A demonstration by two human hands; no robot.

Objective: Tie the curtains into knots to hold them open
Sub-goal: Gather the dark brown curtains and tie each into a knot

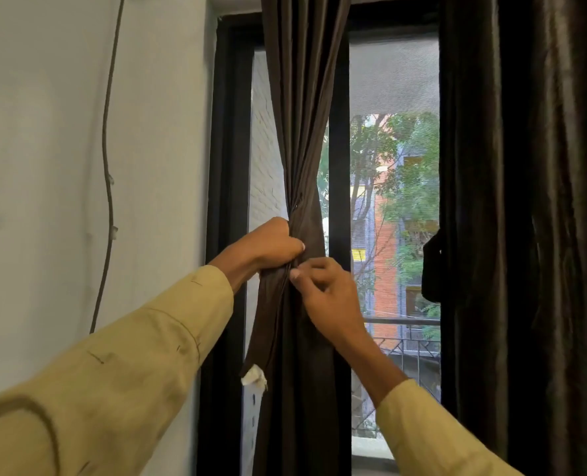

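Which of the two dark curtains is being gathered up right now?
The left curtain, bunched tight where both hands grip it: left hand, right hand. The right curtain hangs loose, untouched.

The gathered curtain point(302, 132) is showing plain dark brown, the sleeves point(140, 359) are showing pale yellow-tan, and the wall point(44, 132) is showing pale grey-white.

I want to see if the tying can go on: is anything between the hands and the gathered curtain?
Nothing visible. The left hand grips the gathered curtain, and the right hand's fingertips touch it just below.
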